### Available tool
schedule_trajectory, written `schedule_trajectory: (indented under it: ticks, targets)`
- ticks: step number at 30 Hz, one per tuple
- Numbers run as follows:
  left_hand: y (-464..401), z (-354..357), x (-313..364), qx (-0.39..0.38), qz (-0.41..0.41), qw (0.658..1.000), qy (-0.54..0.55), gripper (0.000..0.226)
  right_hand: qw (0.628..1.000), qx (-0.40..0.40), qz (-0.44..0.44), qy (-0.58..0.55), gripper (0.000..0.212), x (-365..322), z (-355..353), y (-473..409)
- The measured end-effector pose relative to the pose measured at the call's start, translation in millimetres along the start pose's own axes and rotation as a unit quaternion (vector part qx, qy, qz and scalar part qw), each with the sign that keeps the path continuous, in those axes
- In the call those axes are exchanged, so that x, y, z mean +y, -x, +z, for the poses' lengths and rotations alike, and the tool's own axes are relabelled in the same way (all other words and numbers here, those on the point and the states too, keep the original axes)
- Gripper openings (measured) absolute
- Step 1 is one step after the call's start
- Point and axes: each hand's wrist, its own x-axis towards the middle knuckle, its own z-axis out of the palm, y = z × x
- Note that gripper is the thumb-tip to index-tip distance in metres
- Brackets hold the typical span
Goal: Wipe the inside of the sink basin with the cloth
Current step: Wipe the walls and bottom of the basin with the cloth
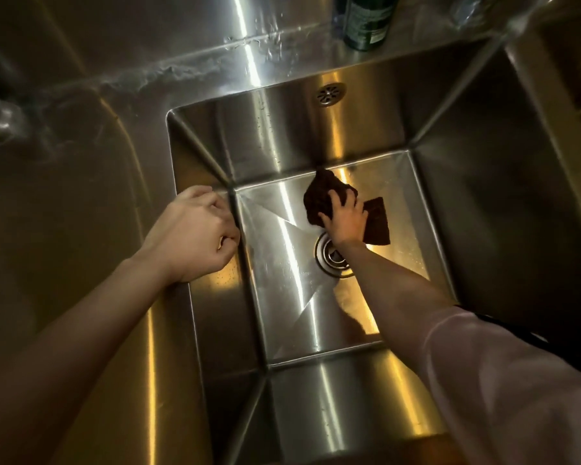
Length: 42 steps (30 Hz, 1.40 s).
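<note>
At basin floor, far half: cloth (319,199), dark brown, bunched, lies flat on the steel just beyond the drain (332,256).
Right hand (346,219): palm down on the cloth, fingers (337,199) spread wide and curled over the bunched part, pressing it to the floor.
Left hand (192,233): rests on the left rim of the sink basin (215,142), fingers curled into a loose fist, holding nothing.
Edges: cloth tip nearly meets the seam between floor and far wall; the basin walls rise steeply on all four sides.
Open room: bare floor lies left of the cloth toward the left wall, and near of the drain toward the front wall.
Hidden: right forearm covers the right part of the drain; the hand covers the middle of the cloth.
Cut off: green bottle (366,25) on the desk (81,162) behind the basin, top out of frame; label unreadable.
Hard to make out: blurred upper right corner; an overflow grille (330,94) sits on the far wall.
Cloth axis: long axis runs from the far-left tip to a flat squared corner at near right, diagonal across the floor.
</note>
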Motion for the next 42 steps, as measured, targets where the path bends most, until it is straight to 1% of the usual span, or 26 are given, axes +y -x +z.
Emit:
schedule_trajectory:
  ticks: [2, 6, 10, 14, 20, 25, 27, 31, 35, 42]
  targets:
    - [0.6, -1.2, 0.2, -0.001, 0.003, 1.0, 0.0, 0.045, 1.0, -0.025, 0.007, 0.0, 0.058, 11.9, -8.5, 7.1]
    - [0.4, -2.6, 0.5, -0.002, 0.006, 1.0, -0.01, 0.046, 0.994, -0.108, 0.004, -0.029, 0.056, 24.7, -28.3, 26.5]
    - [1.4, -4.3, 1.6, 0.002, 0.0, 1.0, 0.007, 0.046, 0.992, -0.11, 0.005, -0.066, 0.057, 24.7, -43.9, 68.3]
    - [2.6, -6.4, 5.0, -0.003, -0.007, 1.0, -0.003, 0.051, 0.99, -0.083, -0.022, -0.111, 0.056, 13.1, -73.7, 108.7]
    - [11.8, -13.7, 13.0, -0.031, -0.007, 0.998, -0.053, 0.046, 0.987, -0.008, -0.07, -0.145, 0.053, -7.9, -125.6, 165.3]
    - [41.2, -23.4, 29.8, 0.034, -0.05, 0.998, 0.009, 0.034, 0.979, 0.057, -0.088, -0.178, 0.052, -22.7, -167.3, 205.3]
    - [53.7, -26.1, 40.3, 0.065, -0.064, 0.995, 0.033, 0.025, 0.975, 0.075, -0.091, -0.188, 0.051, -27.3, -180.6, 220.0]
    - [70.0, -37.8, 57.4, 0.124, -0.083, 0.987, 0.067, 0.024, 0.969, 0.117, -0.087, -0.201, 0.05, -32.4, -206.1, 242.4]
    - [73.3, -54.4, 67.5, 0.154, -0.075, 0.982, 0.075, 0.025, 0.964, 0.144, -0.066, -0.212, 0.05, -32.9, -226.4, 259.2]
    - [71.8, -80.8, 80.2, 0.175, -0.029, 0.981, 0.075, 0.029, 0.957, 0.193, -0.04, -0.214, 0.049, -25.8, -242.9, 282.1]
